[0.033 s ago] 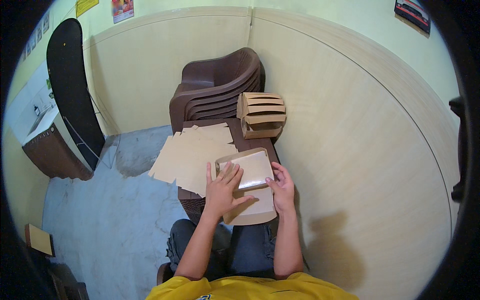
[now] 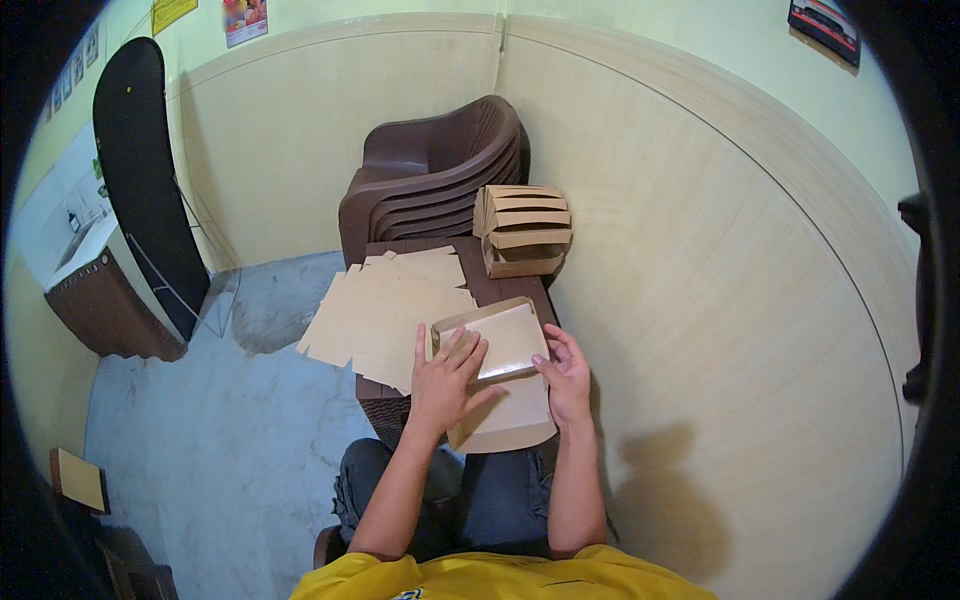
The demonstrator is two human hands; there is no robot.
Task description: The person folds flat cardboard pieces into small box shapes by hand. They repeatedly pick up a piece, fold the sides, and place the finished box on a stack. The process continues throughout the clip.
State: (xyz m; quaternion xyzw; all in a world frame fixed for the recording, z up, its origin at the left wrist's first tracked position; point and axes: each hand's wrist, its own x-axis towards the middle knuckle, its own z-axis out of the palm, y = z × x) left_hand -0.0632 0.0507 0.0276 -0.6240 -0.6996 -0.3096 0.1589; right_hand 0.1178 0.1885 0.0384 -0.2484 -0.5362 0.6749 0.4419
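A brown cardboard box lies open in front of me, its tray walls raised and a shiny patch on its inner base. The lid panel extends from the tray toward my lap. My left hand rests over the box's left side with fingers stretched out and thumb spread across the lid panel. On the right wall, my right hand holds the box, thumb on the inner side and fingers outside. Flat cardboard blanks with notched edges lie just beyond my left hand.
Folded cardboard boxes stand stacked at the far end of the brown table. Behind them are stacked brown plastic chairs. A wall runs close along my right. A tall black board leans at the far left, near a sink counter.
The box has shifted very slightly toward me. Both hands keep nearly the same pose on it.
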